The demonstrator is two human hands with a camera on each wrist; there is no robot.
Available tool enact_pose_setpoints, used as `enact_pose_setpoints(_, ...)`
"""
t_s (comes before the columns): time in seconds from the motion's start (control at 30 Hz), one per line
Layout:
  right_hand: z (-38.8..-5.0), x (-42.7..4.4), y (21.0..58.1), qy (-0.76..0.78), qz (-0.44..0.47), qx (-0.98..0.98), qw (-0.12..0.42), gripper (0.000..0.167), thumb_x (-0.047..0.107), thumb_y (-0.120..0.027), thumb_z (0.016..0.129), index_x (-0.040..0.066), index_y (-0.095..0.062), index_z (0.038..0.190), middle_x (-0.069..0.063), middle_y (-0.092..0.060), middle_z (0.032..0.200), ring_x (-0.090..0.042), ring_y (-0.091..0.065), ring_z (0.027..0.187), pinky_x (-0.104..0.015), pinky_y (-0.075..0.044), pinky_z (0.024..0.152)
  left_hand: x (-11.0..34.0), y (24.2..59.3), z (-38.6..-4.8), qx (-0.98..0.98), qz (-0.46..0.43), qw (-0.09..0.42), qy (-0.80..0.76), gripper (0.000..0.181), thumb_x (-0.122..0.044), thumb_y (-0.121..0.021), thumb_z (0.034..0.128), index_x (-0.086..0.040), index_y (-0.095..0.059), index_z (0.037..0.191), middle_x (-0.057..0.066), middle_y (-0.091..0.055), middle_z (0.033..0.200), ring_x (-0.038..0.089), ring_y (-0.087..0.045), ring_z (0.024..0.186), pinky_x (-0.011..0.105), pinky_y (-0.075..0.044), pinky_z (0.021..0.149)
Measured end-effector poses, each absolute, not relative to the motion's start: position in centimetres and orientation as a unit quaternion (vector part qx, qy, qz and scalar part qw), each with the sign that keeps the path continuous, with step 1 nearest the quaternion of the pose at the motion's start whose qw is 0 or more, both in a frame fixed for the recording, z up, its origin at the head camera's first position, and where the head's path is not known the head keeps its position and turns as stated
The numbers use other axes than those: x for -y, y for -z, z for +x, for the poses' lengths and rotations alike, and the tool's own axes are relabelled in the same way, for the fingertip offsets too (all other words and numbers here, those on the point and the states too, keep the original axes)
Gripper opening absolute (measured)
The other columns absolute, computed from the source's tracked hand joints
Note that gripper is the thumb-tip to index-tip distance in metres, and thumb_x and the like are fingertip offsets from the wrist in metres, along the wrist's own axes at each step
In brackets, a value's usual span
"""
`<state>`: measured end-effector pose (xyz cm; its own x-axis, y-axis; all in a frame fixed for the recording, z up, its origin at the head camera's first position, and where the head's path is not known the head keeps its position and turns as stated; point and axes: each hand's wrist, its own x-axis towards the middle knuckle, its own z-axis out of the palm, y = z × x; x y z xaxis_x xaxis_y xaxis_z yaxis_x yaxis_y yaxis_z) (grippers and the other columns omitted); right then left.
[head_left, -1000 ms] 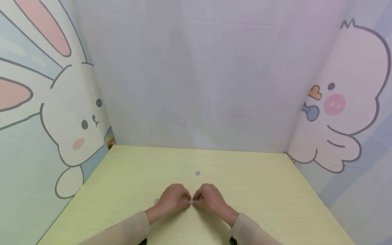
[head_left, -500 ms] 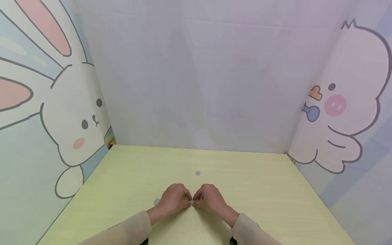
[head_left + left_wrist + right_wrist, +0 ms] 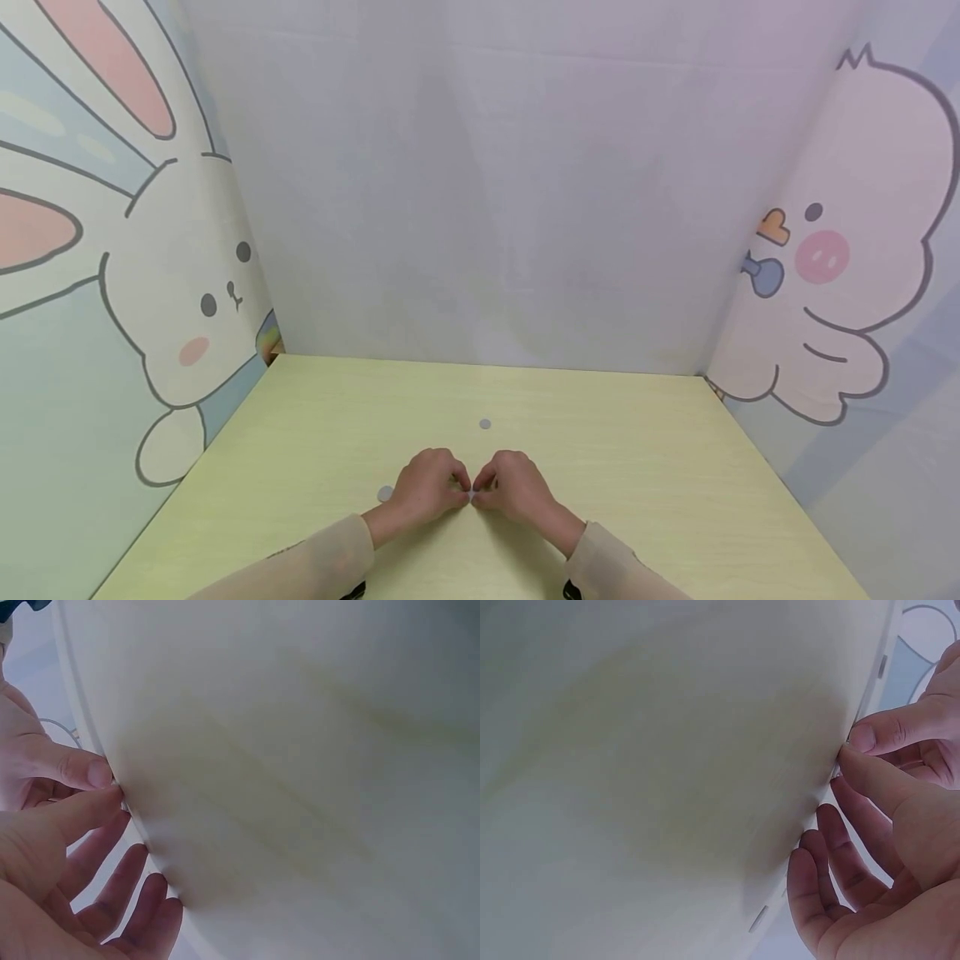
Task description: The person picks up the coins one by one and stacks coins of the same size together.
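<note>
At the middle of the table, my left hand (image 3: 427, 483) and right hand (image 3: 516, 487) meet tip to tip over a small flat grey disc (image 3: 472, 495), like a coin. Thumb and index finger of each hand pinch it from opposite sides. Only a sliver of the disc shows between the fingertips. In the left wrist view, the other fingers of my left hand (image 3: 45, 855) touch the tabletop, loosely bent. The right wrist view has the fingers of my right hand (image 3: 907, 847) likewise resting on the surface.
Another grey disc (image 3: 386, 493) lies flat just left of my left wrist. A third disc (image 3: 485, 424) lies farther back, beyond the hands. Pale yellow tabletop (image 3: 637, 467) surrounds them, with a grey cloth (image 3: 487, 208) behind and printed cloths at both sides.
My left hand has edged slightly right toward the right hand, and less of the disc between the fingertips shows. The right hand and the other two discs stay put.
</note>
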<state>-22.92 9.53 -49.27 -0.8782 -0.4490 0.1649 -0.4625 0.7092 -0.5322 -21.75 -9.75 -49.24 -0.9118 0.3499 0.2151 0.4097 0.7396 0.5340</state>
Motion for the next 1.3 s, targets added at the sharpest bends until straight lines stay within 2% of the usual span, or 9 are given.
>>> enact_pose_setpoints(0.5, -22.99, -9.72, 49.5, -0.287, 0.251, 0.925, 0.012, 0.009, 0.013, -0.093, 0.079, 0.016, -0.086, 0.084, 0.01, -0.073, 0.083, -0.005, -0.058, 0.077, -0.023, -0.046, 0.067, 9.68, 49.44, -21.89, 0.935, -0.199, 0.045, 0.29, 0.014, -0.016, -0.093, 0.0788, -0.023, -0.081, 0.077, -0.009, -0.066, 0.083, 0.009, -0.059, 0.08, 0.033, -0.051, 0.067)
enact_pose_setpoints(1.3, -23.14, -9.82, 49.58, -0.298, 0.252, 0.921, 0.002, 0.008, 0.012, -0.092, 0.081, 0.016, -0.086, 0.085, 0.011, -0.074, 0.085, -0.005, -0.061, 0.08, -0.023, -0.047, 0.068, 9.81, 49.52, -21.79, 0.934, -0.213, 0.059, 0.282, 0.013, -0.019, -0.093, 0.081, -0.023, -0.08, 0.078, -0.008, -0.063, 0.082, 0.008, -0.055, 0.078, 0.03, -0.048, 0.065)
